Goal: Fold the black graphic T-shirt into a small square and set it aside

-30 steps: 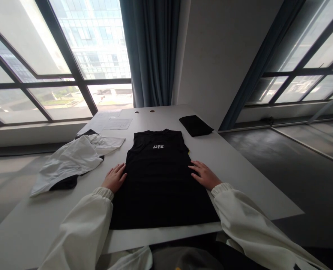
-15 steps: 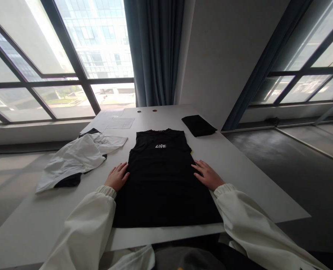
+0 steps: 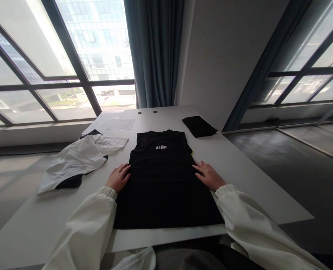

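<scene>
A black sleeveless shirt [image 3: 163, 187] lies spread flat before me, its neckline pointing away and its hem near the table's front edge. White lettering shows on its upper part. On its left edge rests my left hand [image 3: 118, 177], flat with the fingers out. My right hand [image 3: 208, 175] lies the same way against the right edge, fingers spread. Neither hand grips the cloth. A bit of yellow peeks out at the shirt's right side, above my right hand.
The white table [image 3: 256, 187] carries a crumpled white and black garment [image 3: 76, 161] on the left. At the back right sits a folded black cloth [image 3: 199, 126]. Papers [image 3: 121, 124] lie at the back left, near two round holes. A blue curtain [image 3: 155, 56] hangs beyond the far edge.
</scene>
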`<state>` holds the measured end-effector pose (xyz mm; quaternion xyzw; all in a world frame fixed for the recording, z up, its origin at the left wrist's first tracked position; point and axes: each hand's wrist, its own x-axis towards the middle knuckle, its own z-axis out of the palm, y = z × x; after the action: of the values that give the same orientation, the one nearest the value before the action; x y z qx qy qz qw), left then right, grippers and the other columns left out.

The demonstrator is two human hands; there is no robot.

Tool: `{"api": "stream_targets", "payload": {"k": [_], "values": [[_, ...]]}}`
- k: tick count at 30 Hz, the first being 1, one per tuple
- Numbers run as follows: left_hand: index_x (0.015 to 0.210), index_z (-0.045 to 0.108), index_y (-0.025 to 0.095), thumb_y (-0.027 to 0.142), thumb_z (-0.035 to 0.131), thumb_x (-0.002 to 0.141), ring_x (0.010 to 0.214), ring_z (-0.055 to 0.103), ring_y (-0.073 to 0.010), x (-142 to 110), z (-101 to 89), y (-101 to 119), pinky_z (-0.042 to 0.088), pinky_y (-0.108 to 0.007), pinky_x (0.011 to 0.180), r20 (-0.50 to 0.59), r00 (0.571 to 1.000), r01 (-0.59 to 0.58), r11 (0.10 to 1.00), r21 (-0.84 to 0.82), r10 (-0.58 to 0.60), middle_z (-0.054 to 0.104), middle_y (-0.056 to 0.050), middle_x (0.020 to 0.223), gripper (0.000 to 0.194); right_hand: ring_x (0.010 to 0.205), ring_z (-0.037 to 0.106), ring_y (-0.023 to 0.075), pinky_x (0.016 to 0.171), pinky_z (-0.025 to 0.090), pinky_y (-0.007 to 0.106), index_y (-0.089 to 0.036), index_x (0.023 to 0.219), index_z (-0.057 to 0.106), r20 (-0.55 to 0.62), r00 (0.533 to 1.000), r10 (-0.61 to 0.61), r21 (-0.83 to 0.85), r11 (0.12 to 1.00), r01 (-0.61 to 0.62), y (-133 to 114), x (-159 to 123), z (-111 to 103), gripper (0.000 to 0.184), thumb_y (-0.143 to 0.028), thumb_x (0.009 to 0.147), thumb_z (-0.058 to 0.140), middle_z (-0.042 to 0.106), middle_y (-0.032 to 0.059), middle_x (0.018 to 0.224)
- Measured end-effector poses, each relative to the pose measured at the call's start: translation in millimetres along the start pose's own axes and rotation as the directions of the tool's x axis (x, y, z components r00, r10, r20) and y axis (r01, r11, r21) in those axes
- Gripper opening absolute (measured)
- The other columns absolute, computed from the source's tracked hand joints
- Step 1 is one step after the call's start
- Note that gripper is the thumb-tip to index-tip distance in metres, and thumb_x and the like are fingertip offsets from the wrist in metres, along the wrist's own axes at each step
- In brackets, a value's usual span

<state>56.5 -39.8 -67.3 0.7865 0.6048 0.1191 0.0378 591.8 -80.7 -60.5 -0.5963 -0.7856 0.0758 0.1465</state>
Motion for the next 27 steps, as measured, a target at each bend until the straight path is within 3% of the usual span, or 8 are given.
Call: {"api": "stream_targets", "payload": {"k": [12, 18, 23, 27], "values": [[0.152, 0.057, 0.031, 0.044, 0.05, 0.102, 0.153, 0.043, -0.031, 0, 2.2, -3, 0.035, -0.055, 0.127, -0.033, 0.999, -0.018, 0.999, -0.039, 0.017, 0.05, -0.005, 0.164, 0.052, 0.155, 0.039, 0.0366, 0.125, 0.035, 0.06, -0.026, 0.155, 0.058, -0.024, 1.0, 0.007, -0.083, 0.997, -0.009, 1, 1, 2, 0.054, -0.037, 0.103, 0.05, 0.048, 0.0069, 0.165], [0.152, 0.056, 0.031, 0.039, 0.048, 0.102, 0.154, 0.043, -0.03, -4, -1.1, 3, 0.038, -0.053, 0.126, -0.08, 0.984, -0.162, 0.986, -0.052, 0.157, 0.046, -0.004, 0.167, 0.051, 0.157, 0.035, 0.0393, 0.125, 0.035, 0.06, -0.023, 0.156, 0.057, -0.018, 1.0, 0.02, -0.116, 0.993, -0.022, 1, 4, 0, 0.056, -0.039, 0.103, 0.048, 0.044, 0.0084, 0.168], [0.155, 0.054, 0.032, 0.04, 0.045, 0.104, 0.155, 0.041, -0.0308, -5, -1.0, 10, 0.034, -0.061, 0.127, -0.012, 0.985, -0.174, 0.983, -0.059, 0.173, 0.048, -0.005, 0.166, 0.053, 0.158, 0.031, 0.0405, 0.125, 0.035, 0.058, -0.023, 0.156, 0.057, -0.019, 0.999, 0.028, -0.135, 0.99, -0.03, 6, 7, 4, 0.057, -0.041, 0.103, 0.048, 0.042, 0.0076, 0.169], [0.152, 0.057, 0.032, 0.042, 0.047, 0.103, 0.154, 0.043, -0.0304, -5, -0.8, 10, 0.033, -0.06, 0.127, -0.011, 0.988, -0.157, 0.986, -0.064, 0.157, 0.05, -0.005, 0.164, 0.052, 0.159, 0.031, 0.0393, 0.125, 0.035, 0.058, -0.024, 0.156, 0.057, -0.045, 0.999, 0.014, -0.145, 0.989, -0.02, 11, 8, 8, 0.057, -0.042, 0.103, 0.048, 0.044, 0.0091, 0.168]]}}
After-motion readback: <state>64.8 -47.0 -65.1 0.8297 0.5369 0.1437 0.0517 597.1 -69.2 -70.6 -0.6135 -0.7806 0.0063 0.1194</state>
